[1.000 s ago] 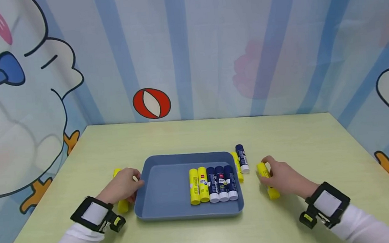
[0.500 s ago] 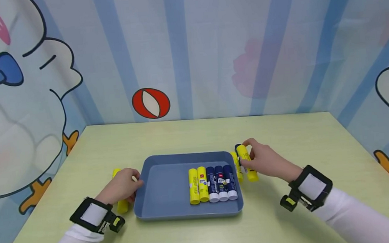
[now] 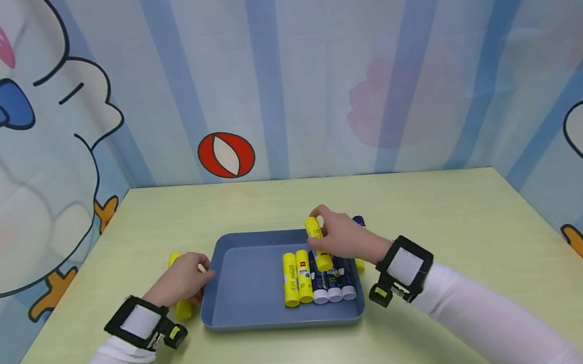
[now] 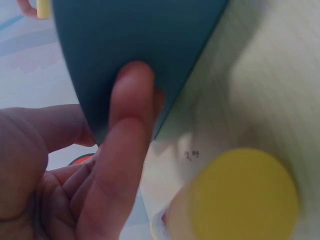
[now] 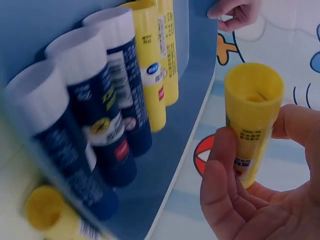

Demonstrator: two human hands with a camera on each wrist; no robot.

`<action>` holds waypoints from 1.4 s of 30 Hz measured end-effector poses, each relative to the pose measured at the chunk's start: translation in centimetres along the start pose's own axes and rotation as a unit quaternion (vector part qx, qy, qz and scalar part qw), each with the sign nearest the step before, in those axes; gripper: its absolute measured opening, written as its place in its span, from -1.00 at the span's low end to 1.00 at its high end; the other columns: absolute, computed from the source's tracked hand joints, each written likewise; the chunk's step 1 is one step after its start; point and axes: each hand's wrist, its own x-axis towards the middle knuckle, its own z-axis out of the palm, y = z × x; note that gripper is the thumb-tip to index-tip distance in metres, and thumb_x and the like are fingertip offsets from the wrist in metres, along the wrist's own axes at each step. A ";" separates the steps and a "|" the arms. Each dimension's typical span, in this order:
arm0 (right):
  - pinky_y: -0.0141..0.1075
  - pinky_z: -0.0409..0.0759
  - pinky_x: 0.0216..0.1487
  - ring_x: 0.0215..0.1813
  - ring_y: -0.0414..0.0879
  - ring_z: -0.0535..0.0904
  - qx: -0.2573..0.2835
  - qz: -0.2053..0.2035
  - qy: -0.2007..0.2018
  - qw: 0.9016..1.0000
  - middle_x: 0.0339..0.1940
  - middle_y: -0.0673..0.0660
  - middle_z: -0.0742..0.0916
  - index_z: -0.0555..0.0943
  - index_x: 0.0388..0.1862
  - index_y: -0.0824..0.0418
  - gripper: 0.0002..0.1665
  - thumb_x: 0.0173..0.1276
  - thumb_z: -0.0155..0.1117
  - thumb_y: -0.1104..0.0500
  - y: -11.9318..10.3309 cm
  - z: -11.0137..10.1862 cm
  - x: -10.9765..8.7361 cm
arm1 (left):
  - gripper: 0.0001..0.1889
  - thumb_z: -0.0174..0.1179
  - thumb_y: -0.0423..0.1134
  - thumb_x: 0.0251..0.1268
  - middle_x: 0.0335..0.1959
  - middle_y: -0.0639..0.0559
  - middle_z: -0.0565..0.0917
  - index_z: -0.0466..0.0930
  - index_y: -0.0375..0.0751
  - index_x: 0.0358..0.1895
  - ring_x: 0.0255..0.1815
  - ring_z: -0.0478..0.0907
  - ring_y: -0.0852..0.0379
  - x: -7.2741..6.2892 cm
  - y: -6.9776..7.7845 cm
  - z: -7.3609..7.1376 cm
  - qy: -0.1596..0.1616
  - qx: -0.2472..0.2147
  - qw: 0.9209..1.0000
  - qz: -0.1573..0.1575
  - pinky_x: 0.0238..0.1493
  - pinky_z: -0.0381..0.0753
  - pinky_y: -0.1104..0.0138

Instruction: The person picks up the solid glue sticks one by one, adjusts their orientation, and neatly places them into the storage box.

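Note:
My right hand (image 3: 340, 232) pinches a yellow glue stick (image 3: 314, 229) above the right part of the blue-grey tray (image 3: 247, 327). In the right wrist view that glue stick (image 5: 252, 110) stands nearly upright between thumb and fingers. Below it in the tray, two yellow glue sticks (image 3: 291, 280) lie side by side with three navy ones (image 3: 333, 287), white ends toward me. My left hand (image 3: 182, 278) holds the tray's left edge; in the left wrist view a fingertip (image 4: 135, 80) presses the tray's outer wall. Another yellow glue stick (image 3: 183, 310) lies beside that hand, partly hidden by it.
Beyond the tray's right side, a navy glue stick (image 3: 359, 221) and a yellow one (image 3: 360, 266) lie on the pale table (image 3: 455, 214), mostly hidden by the right hand and tray. A printed cloth backdrop (image 3: 304, 88) rises behind the table.
My right hand has picked up the yellow glue stick from the table at the right and carried it left, over the tray. The left hand and tray stay in place.

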 end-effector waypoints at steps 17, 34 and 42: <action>-0.29 0.63 -0.39 -0.40 -0.03 0.62 0.004 -0.008 -0.089 0.996 -0.32 0.15 0.59 0.26 0.24 0.23 -0.42 0.35 0.28 0.15 -5.0 5.4 2.8 | -0.83 0.12 -0.36 0.38 -0.63 -0.08 0.57 0.49 -0.45 -0.13 -0.70 0.56 0.08 -0.1 -0.1 -0.1 -0.002 0.003 1.000 0.001 -0.58 0.61 0.29; -0.31 0.54 -0.58 -0.65 -0.06 0.55 -0.038 0.043 -0.135 0.989 -0.47 0.13 0.62 0.07 0.43 0.29 -0.20 0.41 0.26 0.08 -9.1 11.5 6.9 | -0.81 0.10 -0.36 0.39 -0.64 -0.07 0.56 0.49 -0.47 -0.10 -0.69 0.57 0.08 -0.3 -0.2 -0.1 -0.009 -0.006 1.000 0.000 -0.57 0.62 0.29; -0.32 0.54 -0.61 -0.66 -0.08 0.56 -0.029 0.055 -0.109 0.992 -0.49 0.13 0.61 0.18 0.34 0.30 -0.28 0.37 0.30 0.09 -8.6 12.1 7.9 | -0.79 0.09 -0.36 0.40 -0.61 -0.07 0.57 0.48 -0.49 -0.06 -0.68 0.58 0.08 -0.1 0.0 -0.3 -0.018 0.000 1.000 0.004 -0.56 0.62 0.29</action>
